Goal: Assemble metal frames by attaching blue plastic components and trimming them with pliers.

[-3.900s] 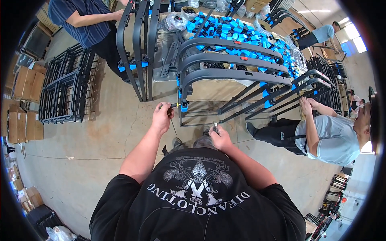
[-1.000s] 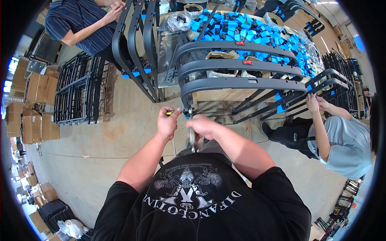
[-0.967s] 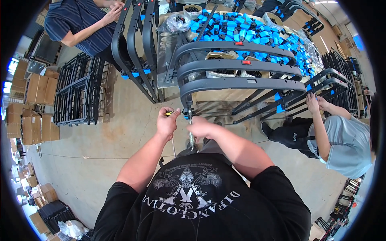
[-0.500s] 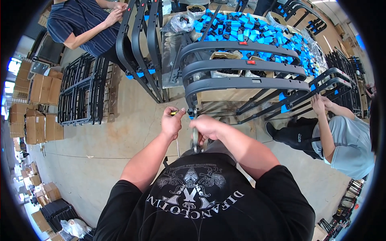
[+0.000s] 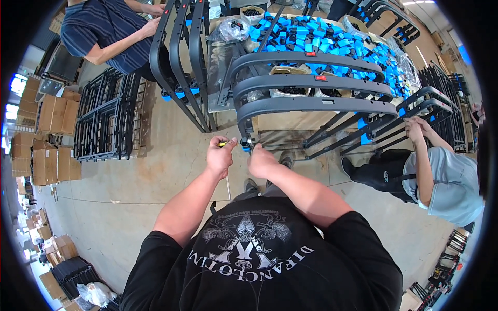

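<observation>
Just off the table's (image 5: 216, 85) near-left corner, the left hand (image 5: 220, 158) is grasping a yellow-and-black tool (image 5: 223, 144); beside it, a blue block (image 5: 246, 145) is sitting at the nearest dark frame's (image 5: 311, 105) end, its fastening apparently still pending. The right hand (image 5: 262, 161) is curling alongside, hiding its fingertips; whether it's holding anything, I can't tell.

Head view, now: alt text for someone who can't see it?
A person's left hand grips a yellow-and-black object; the right hand is close to the left side of a curved dark-grey metal frame. Bright blue plastic blocks lie heaped beyond.
</observation>
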`<act>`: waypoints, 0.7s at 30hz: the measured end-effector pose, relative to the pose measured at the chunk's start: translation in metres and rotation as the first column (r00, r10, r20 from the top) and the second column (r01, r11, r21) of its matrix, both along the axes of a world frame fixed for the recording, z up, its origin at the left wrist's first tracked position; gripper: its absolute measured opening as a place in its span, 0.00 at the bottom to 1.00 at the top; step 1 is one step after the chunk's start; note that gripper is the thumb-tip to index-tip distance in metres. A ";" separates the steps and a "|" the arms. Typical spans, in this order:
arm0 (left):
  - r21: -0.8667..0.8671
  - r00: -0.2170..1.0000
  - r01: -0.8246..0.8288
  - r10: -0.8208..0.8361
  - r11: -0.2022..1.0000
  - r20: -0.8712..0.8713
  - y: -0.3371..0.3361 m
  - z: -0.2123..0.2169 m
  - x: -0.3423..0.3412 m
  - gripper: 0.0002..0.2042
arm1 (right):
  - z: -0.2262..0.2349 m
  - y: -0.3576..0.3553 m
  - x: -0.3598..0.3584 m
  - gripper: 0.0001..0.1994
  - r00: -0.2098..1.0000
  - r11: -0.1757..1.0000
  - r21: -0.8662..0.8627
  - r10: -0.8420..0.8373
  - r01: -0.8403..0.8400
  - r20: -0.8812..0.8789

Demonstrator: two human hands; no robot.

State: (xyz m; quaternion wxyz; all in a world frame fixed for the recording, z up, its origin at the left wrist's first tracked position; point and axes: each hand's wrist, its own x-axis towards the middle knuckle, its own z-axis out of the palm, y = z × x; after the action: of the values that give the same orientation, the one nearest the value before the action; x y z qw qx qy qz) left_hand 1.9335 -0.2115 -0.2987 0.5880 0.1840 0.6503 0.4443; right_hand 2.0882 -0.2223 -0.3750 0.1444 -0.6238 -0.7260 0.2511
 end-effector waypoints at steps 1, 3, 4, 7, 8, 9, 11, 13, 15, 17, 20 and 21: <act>-0.002 1.000 -0.022 0.022 1.000 -0.009 -0.007 -0.002 -0.007 0.12 | 0.023 0.005 -0.006 0.13 1.000 1.000 -0.002 0.022 -0.022 -0.009; 0.064 0.994 -0.087 0.091 0.994 -0.053 -0.015 -0.007 -0.017 0.11 | 0.102 0.022 -0.009 0.13 0.842 0.446 -0.857 -0.329 -0.259 -0.426; 0.065 0.994 -0.089 0.092 0.994 -0.054 -0.016 -0.014 -0.017 0.11 | 0.111 0.022 -0.006 0.13 0.784 0.422 -0.861 -0.414 -0.285 -0.463; 0.194 0.983 -0.084 0.113 0.977 -0.146 -0.012 -0.022 -0.013 0.10 | 0.094 0.015 -0.003 0.13 0.839 0.577 -0.767 -0.240 -0.280 -0.487; 0.130 0.994 -0.059 0.071 0.990 -0.086 -0.007 -0.013 -0.009 0.10 | 0.065 0.011 0.000 0.13 0.836 0.584 -0.767 -0.257 -0.265 -0.484; 0.062 1.000 -0.016 0.017 0.998 -0.021 -0.003 -0.009 0.000 0.10 | 0.022 0.003 0.004 0.13 0.952 0.901 -0.431 -0.084 -0.055 -0.296; 0.083 0.997 -0.049 0.054 0.995 -0.055 -0.012 -0.019 -0.002 0.10 | 0.027 0.002 -0.001 0.13 1.000 0.999 0.052 0.002 -0.001 -0.019; 0.118 0.985 -0.131 0.143 0.984 -0.094 -0.017 -0.021 -0.017 0.10 | 0.117 0.017 -0.012 0.13 0.882 0.449 -0.861 -0.273 -0.237 -0.385; 0.139 0.984 -0.111 0.128 0.984 -0.124 -0.017 -0.016 -0.012 0.11 | 0.111 0.014 -0.004 0.15 0.864 0.468 -0.843 -0.273 -0.264 -0.422; 0.110 0.986 -0.079 0.095 0.991 -0.140 -0.011 -0.018 -0.013 0.11 | 0.092 0.012 -0.004 0.17 0.845 0.494 -0.818 -0.265 -0.294 -0.464; 0.124 0.986 0.005 0.015 0.992 -0.165 -0.008 -0.033 0.006 0.11 | -0.011 -0.001 0.010 0.20 0.999 0.991 -0.131 0.022 -0.026 -0.031; 0.182 0.976 -0.035 0.073 0.983 -0.203 -0.009 -0.040 -0.002 0.11 | 0.007 0.005 0.003 0.20 0.998 0.990 -0.128 0.047 -0.051 -0.037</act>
State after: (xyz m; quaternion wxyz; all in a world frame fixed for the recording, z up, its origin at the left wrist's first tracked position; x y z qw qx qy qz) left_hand 1.9318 -0.2201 -0.3388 0.4853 0.2634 0.6713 0.4944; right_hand 2.0907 -0.2169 -0.3685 0.1098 -0.6096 -0.7207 0.3113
